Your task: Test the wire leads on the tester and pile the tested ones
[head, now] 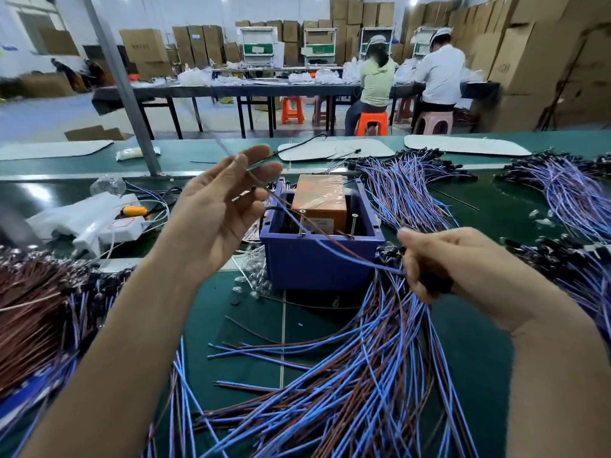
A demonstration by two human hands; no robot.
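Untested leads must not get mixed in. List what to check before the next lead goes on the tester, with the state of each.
1. Right hand grips the bundle of leads at its black ends: ok.
2. One lead is singled out, running over the tester to the left hand: ok.
3. Left hand's hold on that lead: cannot tell, blurred.
4. The tester's two screws stand uncovered: ok.
5. Lead ends on the screws: not ok, they are up at the left hand.
6. Pile on the left lies apart from the bundle: ok.
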